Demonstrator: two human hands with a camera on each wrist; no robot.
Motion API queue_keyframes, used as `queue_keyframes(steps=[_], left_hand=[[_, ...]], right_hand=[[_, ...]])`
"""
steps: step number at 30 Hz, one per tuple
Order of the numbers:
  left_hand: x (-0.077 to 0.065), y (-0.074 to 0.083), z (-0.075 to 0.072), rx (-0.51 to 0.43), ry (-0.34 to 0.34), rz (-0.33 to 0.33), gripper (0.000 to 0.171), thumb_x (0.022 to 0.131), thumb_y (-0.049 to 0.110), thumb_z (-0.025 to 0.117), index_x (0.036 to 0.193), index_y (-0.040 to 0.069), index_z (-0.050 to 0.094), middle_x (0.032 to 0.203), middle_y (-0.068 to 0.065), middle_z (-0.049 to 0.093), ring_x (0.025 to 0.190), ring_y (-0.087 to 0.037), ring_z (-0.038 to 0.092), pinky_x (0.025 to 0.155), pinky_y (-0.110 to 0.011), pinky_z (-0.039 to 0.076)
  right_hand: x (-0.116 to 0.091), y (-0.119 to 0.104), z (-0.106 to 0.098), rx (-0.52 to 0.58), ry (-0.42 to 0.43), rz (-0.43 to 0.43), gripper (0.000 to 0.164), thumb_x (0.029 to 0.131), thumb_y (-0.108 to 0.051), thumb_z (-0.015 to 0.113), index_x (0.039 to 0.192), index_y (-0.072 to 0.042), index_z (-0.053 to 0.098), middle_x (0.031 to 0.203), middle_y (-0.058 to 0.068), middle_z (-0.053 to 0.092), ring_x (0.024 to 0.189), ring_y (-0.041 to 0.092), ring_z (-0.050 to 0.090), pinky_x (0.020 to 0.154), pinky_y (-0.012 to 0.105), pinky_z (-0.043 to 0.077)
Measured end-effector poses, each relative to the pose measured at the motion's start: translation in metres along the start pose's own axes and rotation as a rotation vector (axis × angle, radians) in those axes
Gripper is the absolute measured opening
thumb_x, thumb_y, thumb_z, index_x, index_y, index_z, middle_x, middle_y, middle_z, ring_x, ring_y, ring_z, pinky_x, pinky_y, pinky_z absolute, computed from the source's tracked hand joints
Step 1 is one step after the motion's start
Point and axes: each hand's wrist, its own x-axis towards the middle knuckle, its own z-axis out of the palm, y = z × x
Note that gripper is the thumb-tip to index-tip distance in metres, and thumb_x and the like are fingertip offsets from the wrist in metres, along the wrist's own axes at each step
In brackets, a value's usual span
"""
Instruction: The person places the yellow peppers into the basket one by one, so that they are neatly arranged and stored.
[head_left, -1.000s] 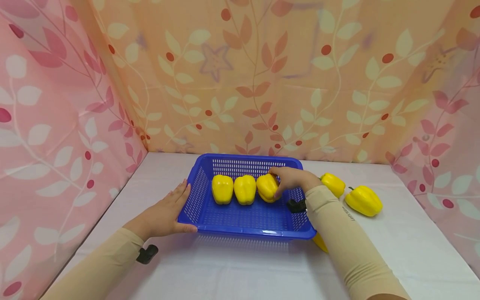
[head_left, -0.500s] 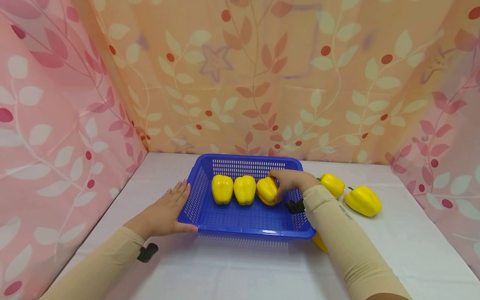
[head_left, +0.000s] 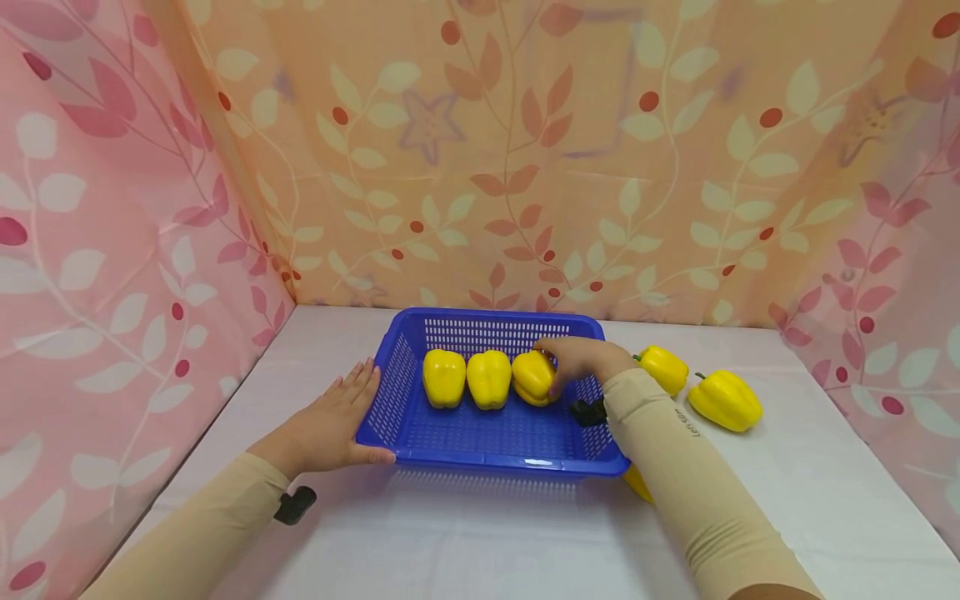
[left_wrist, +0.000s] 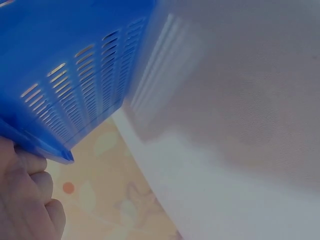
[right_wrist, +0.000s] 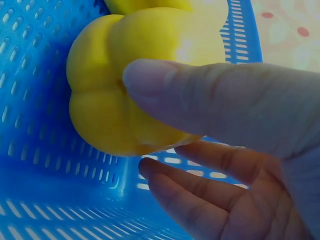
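A blue plastic basket [head_left: 480, 460] with slotted walls stands on the table, and a row of yellow bell peppers lies in it. My right hand [head_left: 579, 363] reaches over its right side and grips the rightmost yellow bell pepper [head_left: 532, 379]. In the right wrist view the thumb [right_wrist: 150, 80] presses on that pepper [right_wrist: 95, 115], with the other fingers below. Left of it sit a middle pepper [head_left: 489, 380] and a left pepper [head_left: 444, 379]. My left hand [head_left: 330, 429] rests against the basket's left side, fingers extended, thumb at the front corner.
On the white tablecloth [head_left: 480, 542] right of the basket lie two yellow peppers, a nearer one [head_left: 726, 401] and a farther one [head_left: 663, 369]. Another yellow piece [head_left: 639, 483] shows beneath the right sleeve. Patterned curtains [head_left: 450, 167] close off the back and sides.
The rightmost pepper tilts slightly under my right hand and shifts a little. My left hand and the basket stay in place.
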Motion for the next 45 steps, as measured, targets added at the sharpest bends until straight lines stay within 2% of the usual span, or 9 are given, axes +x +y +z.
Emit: queue_keyframes(steps=[5,14,18,27,31,37,45], left_hand=[[0.0,-0.002,0.0,0.007,0.01,0.003,0.123,0.064,0.082,0.047,0.145,-0.001,0.006,0.152,-0.018,0.0,0.139,-0.034,0.002,0.109,-0.053,0.012],[0.001,-0.003,0.0,0.011,-0.002,-0.004,0.124,0.063,0.084,0.044,0.146,0.0,0.005,0.152,-0.016,-0.001,0.139,-0.033,0.0,0.109,-0.053,0.012],[0.001,-0.002,-0.001,0.005,-0.002,-0.009,0.124,0.063,0.085,0.044,0.146,0.0,0.005,0.152,-0.017,-0.001,0.139,-0.033,0.0,0.109,-0.053,0.013],[0.001,-0.002,-0.001,0.002,-0.007,-0.014,0.123,0.064,0.082,0.048,0.146,0.001,0.005,0.153,-0.016,-0.001,0.139,-0.033,0.001,0.109,-0.052,0.012],[0.001,-0.001,-0.001,-0.009,0.003,-0.004,0.122,0.064,0.08,0.051,0.145,0.0,0.006,0.152,-0.017,0.0,0.139,-0.034,0.002,0.109,-0.053,0.013],[0.0,0.001,-0.001,-0.015,-0.007,-0.003,0.122,0.065,0.08,0.05,0.145,0.0,0.005,0.152,-0.017,0.0,0.139,-0.034,0.002,0.109,-0.053,0.013],[-0.001,0.0,-0.001,-0.009,0.002,0.0,0.122,0.065,0.08,0.05,0.145,-0.001,0.007,0.152,-0.018,0.001,0.139,-0.034,0.003,0.109,-0.053,0.014]], right_hand=[[0.001,0.001,-0.001,-0.009,0.018,-0.026,0.076,0.069,-0.022,0.08,0.134,-0.013,0.041,0.125,0.009,0.051,0.113,0.027,0.046,0.101,0.047,0.034],[0.005,0.003,0.0,-0.013,0.055,-0.003,0.068,0.063,-0.032,0.084,0.115,-0.013,0.046,0.1,0.004,0.056,0.092,0.023,0.05,0.09,0.041,0.042],[0.008,0.004,0.0,-0.019,0.071,0.005,0.068,0.061,-0.035,0.084,0.111,-0.012,0.044,0.094,0.005,0.055,0.088,0.023,0.051,0.086,0.038,0.043],[0.007,0.003,0.001,0.015,0.066,0.016,0.058,0.066,-0.039,0.08,0.107,-0.015,0.047,0.094,0.004,0.055,0.088,0.023,0.051,0.085,0.038,0.045],[0.006,0.004,0.001,0.007,0.079,0.012,0.058,0.066,-0.037,0.08,0.109,-0.015,0.048,0.096,0.004,0.056,0.09,0.023,0.051,0.086,0.039,0.045],[0.002,0.005,-0.005,-0.024,0.123,-0.045,0.06,0.071,-0.034,0.078,0.119,-0.01,0.051,0.109,0.009,0.058,0.098,0.025,0.053,0.091,0.044,0.044],[-0.011,0.003,-0.017,-0.03,0.152,-0.123,0.06,0.077,-0.036,0.072,0.124,-0.007,0.051,0.119,0.014,0.057,0.104,0.028,0.055,0.092,0.044,0.044]])
